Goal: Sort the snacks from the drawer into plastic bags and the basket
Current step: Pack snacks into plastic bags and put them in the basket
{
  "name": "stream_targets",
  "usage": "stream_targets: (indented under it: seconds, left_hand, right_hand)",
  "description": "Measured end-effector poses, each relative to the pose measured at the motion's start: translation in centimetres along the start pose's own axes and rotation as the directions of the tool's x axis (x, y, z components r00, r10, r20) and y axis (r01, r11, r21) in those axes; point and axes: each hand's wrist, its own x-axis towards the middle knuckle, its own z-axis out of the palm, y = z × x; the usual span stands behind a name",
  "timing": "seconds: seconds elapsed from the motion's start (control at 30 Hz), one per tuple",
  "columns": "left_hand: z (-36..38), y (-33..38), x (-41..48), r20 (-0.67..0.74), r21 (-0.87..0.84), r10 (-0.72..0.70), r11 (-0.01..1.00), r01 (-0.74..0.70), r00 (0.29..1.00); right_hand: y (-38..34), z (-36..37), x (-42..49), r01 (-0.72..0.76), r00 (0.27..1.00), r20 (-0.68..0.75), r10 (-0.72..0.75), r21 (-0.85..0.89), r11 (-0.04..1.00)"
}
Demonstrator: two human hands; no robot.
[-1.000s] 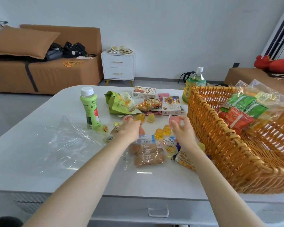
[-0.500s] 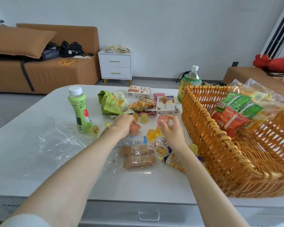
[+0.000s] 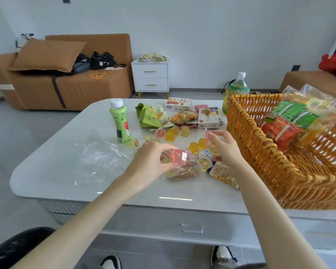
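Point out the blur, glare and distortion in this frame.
Head view: the left hand and the pink snack it grips are smeared by motion; the right hand, pinching a jelly cup, is sharper; a glare streak lies on the table near its front edge; the wide lens bows the walls of the basket.

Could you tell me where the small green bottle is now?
Head view: the small green bottle stands upright on the table, left of the green snack bag and just behind the clear plastic bag.
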Motion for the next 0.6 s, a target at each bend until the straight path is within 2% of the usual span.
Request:
stream_targets:
  seconds: [0.07, 0.1, 0.17, 0.23, 0.3, 0.43, 0.6]
  left_hand:
    - [0.9, -0.2, -2.9, 0.055, 0.155, -0.001, 0.988, -0.008, 0.998]
    - [1.6, -0.6, -3.8, 0.097, 0.297, -0.017, 0.955, -0.013, 0.995]
    - [2.9, -1.2, -4.8, 0.118, 0.609, -0.035, 0.792, -0.045, 0.992]
    - [3.8, -1.9, -5.1, 0.112, 0.758, -0.024, 0.649, -0.070, 0.993]
    - [4.7, -3.1, -4.5, 0.028, 0.843, 0.007, 0.537, -0.028, 1.000]
    - [6.4, -4.2, -2.8, -0.044, 0.858, 0.005, 0.512, 0.035, 0.999]
    - [7.7, -7.2, -0.5, -0.003, 0.753, 0.055, 0.657, -0.034, 0.998]
  right_hand:
    - [0.0, 0.2, -1.1, -0.031, 0.997, 0.074, 0.032, -0.022, 0.999]
    - [0.0, 0.4, -1.6, -0.046, 0.993, 0.108, 0.049, -0.033, 0.998]
    - [0.2, 0.9, -2.4, -0.069, 0.984, 0.160, 0.076, -0.050, 0.996]
    - [0.2, 1.5, -3.0, -0.076, 0.977, 0.196, 0.086, -0.054, 0.996]
    - [0.2, 2.0, -3.2, -0.078, 0.973, 0.215, 0.088, -0.053, 0.996]
    - [0.2, 2.7, -2.6, -0.090, 0.971, 0.215, 0.100, -0.058, 0.994]
    - [0.2, 3.4, -1.9, -0.078, 0.968, 0.235, 0.093, -0.072, 0.994]
